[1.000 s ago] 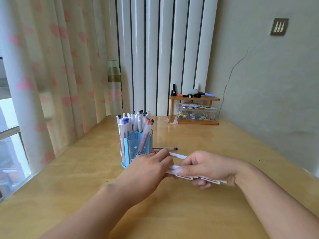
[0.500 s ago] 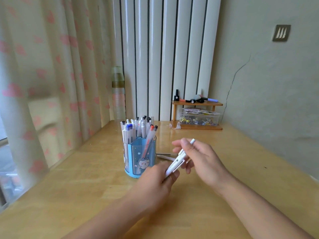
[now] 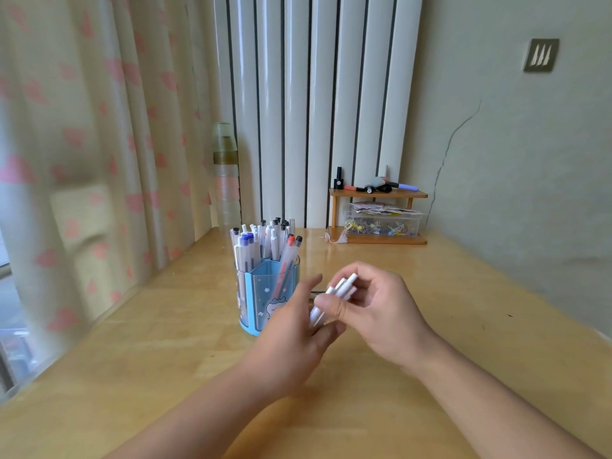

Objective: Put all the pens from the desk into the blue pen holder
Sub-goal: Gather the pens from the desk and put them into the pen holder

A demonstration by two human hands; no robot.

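right grip (image 3: 377,309): fingers wrapped tight on a bunch of white pens (image 3: 334,296), tilted, held above the counter (image 3: 165,352) | left grip (image 3: 294,339): fingers spread, touching the low ends of the bunch | blue pen holder (image 3: 265,293): stands just left of the hands, full of pens | wooden shelf (image 3: 377,210): far back by the wall

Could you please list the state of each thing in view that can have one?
Blue pen holder: upright on the desk, crowded with pens standing in it.
White pens: bunched in the right hand, tilted, off the desk.
Right hand: closed on the white pens.
Left hand: open beside the bunch; contact unclear.
Clear box: under the small wooden shelf, filled.
Bottle: upright, capped.
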